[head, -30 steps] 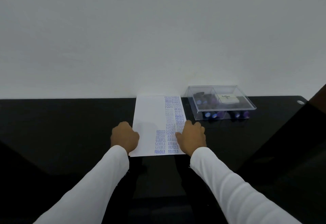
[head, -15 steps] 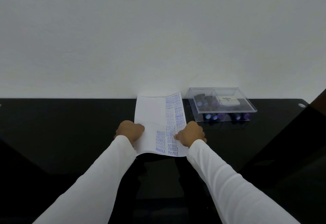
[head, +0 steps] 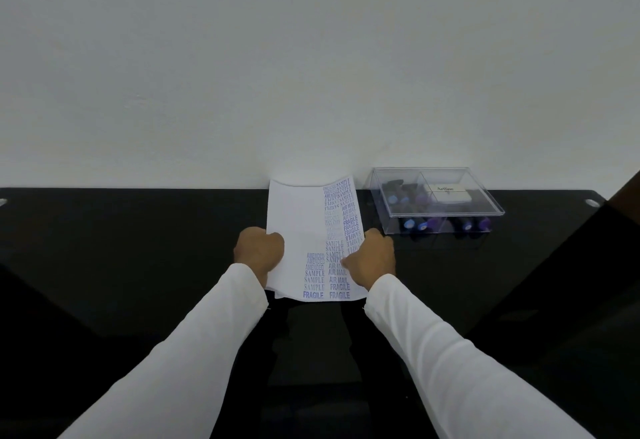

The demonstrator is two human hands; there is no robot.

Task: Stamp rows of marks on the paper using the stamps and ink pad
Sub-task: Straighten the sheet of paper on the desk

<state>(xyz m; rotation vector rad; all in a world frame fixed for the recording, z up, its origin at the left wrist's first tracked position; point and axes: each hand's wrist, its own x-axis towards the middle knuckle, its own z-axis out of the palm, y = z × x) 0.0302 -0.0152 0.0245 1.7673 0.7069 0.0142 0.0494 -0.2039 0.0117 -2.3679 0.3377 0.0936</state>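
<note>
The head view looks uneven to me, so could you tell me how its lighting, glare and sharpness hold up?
In the head view the light is soft and dim; the glossy black table mirrors the sleeves and the clear box; the wide lens bows the table's far edge; print on the paper reads near its bottom, blurs further up; both hands, left hand, right hand, look sharp.

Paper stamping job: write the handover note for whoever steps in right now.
Left hand grips the left edge of the paper; right hand grips its right edge. The sheet is lifted, its far end curling against the wall.
The stamps and the white ink pad sit in the clear box, right of the paper on the black table.
Done: stamped marks down the sheet's right side, plus a short column lower down.
Left: the blank left part is unstamped; no stamp is in hand.
</note>
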